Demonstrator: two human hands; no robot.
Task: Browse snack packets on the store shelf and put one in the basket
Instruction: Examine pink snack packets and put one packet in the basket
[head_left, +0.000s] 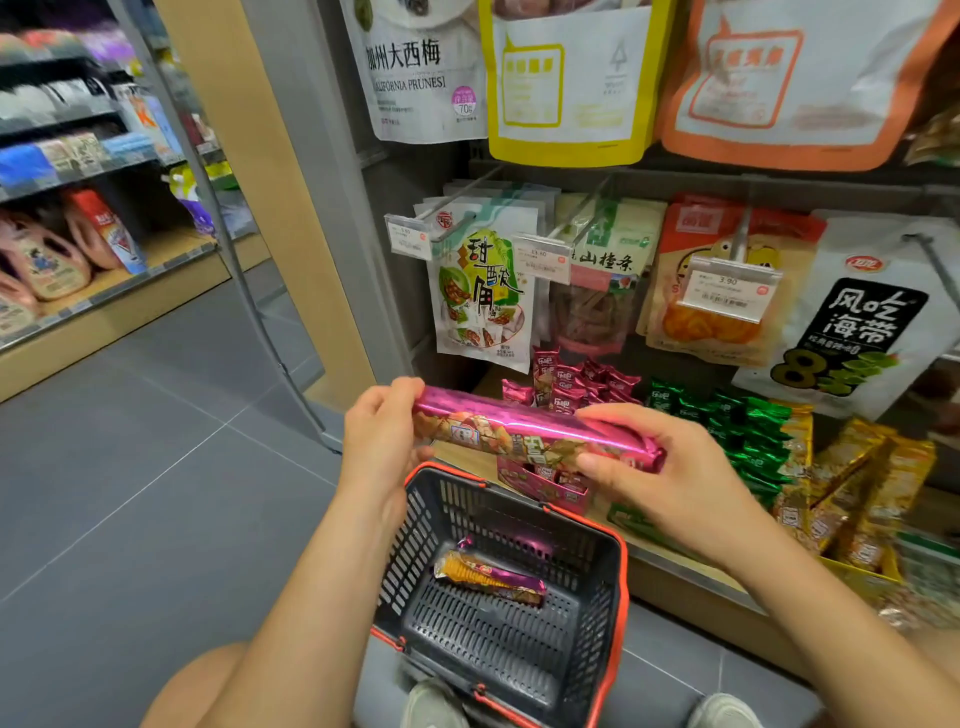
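Long pink foil snack packet (535, 431): glossy, crinkled. Below it, dark slatted plastic basket with red rim (597, 613): matt. Left of the basket, grey tiled floor (130, 467): smooth, matt.

Pink bottles (49, 262) stand left, above grey floor tiles (156, 441).

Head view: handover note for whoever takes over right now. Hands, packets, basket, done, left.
Hands: left hand grips the pink packet at its left end; right hand pinches its right end.
The packet is held level, roughly above the far rim of the basket, in front of the shelf.
The basket stands on the floor; one similar packet lies inside.
Done: one packet in the basket.
Left: lower the held one in, or put it back if unwanted.
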